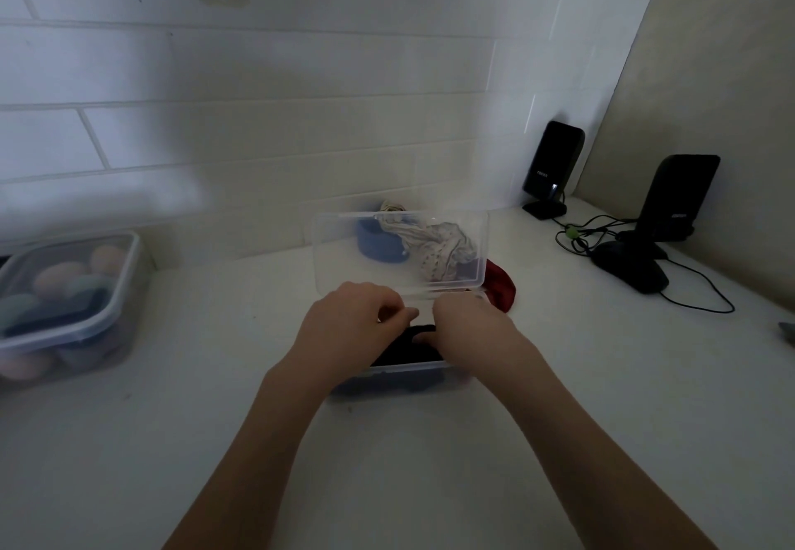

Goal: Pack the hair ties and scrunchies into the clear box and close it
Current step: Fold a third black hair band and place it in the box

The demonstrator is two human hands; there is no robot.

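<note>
A small clear box [400, 371] sits on the white counter in front of me, its hinged lid [344, 248] standing up behind it. A black scrunchie [406, 349] lies inside. My left hand [348, 323] rests over the box's left side with fingers curled. My right hand [469, 328] reaches in from the right, fingers pressing on the black scrunchie. Behind the lid lie a blue scrunchie [374, 240], a pale patterned scrunchie [439, 244] and a dark red scrunchie [501, 287].
A lidded plastic container [64, 304] with pastel egg-shaped items stands at the left against the tiled wall. Two black speakers [553, 162] [679, 197], a black mouse [630, 268] and cables sit at the back right.
</note>
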